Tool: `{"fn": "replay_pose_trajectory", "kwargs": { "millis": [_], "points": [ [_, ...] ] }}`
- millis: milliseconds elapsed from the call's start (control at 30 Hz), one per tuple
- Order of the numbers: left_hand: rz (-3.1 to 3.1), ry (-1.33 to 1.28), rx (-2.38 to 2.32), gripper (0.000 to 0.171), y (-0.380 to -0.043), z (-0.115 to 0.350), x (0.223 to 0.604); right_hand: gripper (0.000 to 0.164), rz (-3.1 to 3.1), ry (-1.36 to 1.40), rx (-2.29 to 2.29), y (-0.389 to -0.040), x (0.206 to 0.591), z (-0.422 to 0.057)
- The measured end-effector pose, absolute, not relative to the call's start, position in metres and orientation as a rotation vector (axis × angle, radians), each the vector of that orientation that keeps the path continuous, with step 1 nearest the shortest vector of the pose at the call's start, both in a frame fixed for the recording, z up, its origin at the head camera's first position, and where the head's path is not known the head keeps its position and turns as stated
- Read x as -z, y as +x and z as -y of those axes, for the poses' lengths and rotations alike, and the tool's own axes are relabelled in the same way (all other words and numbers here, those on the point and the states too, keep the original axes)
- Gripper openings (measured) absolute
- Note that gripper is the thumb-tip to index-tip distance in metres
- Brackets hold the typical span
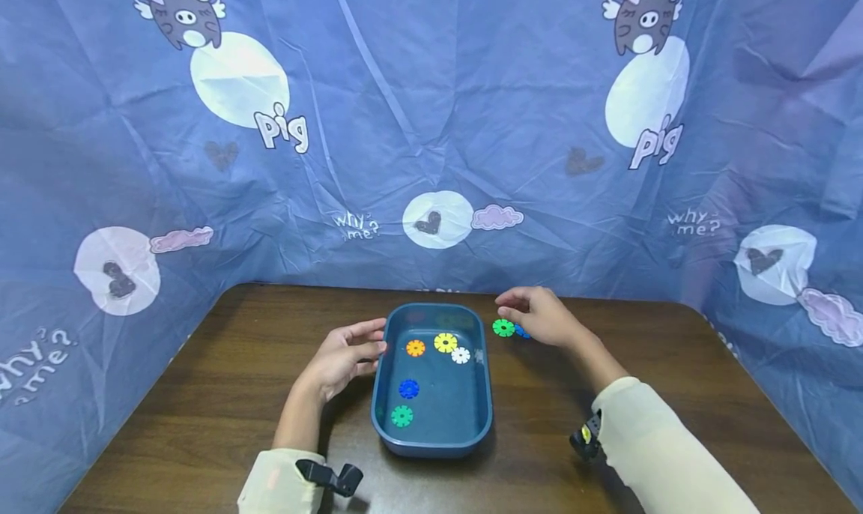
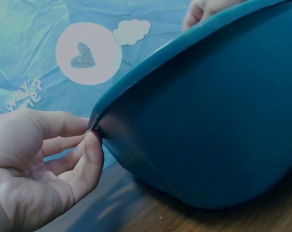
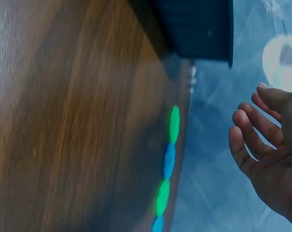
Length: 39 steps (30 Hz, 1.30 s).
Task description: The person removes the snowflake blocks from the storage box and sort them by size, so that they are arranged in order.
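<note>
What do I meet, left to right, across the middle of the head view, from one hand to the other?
Left hand → orange disc in the tray → yellow disc → white disc → green disc outside the tray → right hand.

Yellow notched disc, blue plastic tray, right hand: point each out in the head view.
Yellow notched disc (image 1: 440, 343): head view, on the ring left of its center hole.
Blue plastic tray (image 1: 448, 409): head view, on a bare patch of its floor.
Right hand (image 1: 544, 318): head view, on the back of the hand.
</note>
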<state>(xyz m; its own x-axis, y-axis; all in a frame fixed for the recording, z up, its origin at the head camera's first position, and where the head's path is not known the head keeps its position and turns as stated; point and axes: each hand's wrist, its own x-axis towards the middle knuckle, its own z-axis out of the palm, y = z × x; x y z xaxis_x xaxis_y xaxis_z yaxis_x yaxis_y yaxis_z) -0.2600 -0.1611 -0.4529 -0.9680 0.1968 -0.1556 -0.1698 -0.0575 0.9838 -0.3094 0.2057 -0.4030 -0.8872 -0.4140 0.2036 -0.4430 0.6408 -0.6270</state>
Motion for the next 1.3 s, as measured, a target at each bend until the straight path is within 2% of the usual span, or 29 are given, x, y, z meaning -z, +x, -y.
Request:
{"fn": "replay_pose_trajectory", "kwargs": {
  "millis": [433, 733, 1300],
  "points": [
    [-1.961, 0.031, -2.120, 0.052, -0.260, 0.164, 0.452, 0.032, 2.775, 1.094, -0.866, -0.288, 0.390, -0.139],
    [-1.956, 0.032, -2.115, 0.052, -0.260, 0.164, 0.453, 0.043, 2.847, 1.263, -0.676, -0.285, 0.397, -0.112],
    [-1.963, 0.037, -2.100, 0.051, -0.261, 0.163, 0.452, 0.059, 3.219, 1.046, -0.333, -0.290, 0.414, -0.083]
  ]
}}
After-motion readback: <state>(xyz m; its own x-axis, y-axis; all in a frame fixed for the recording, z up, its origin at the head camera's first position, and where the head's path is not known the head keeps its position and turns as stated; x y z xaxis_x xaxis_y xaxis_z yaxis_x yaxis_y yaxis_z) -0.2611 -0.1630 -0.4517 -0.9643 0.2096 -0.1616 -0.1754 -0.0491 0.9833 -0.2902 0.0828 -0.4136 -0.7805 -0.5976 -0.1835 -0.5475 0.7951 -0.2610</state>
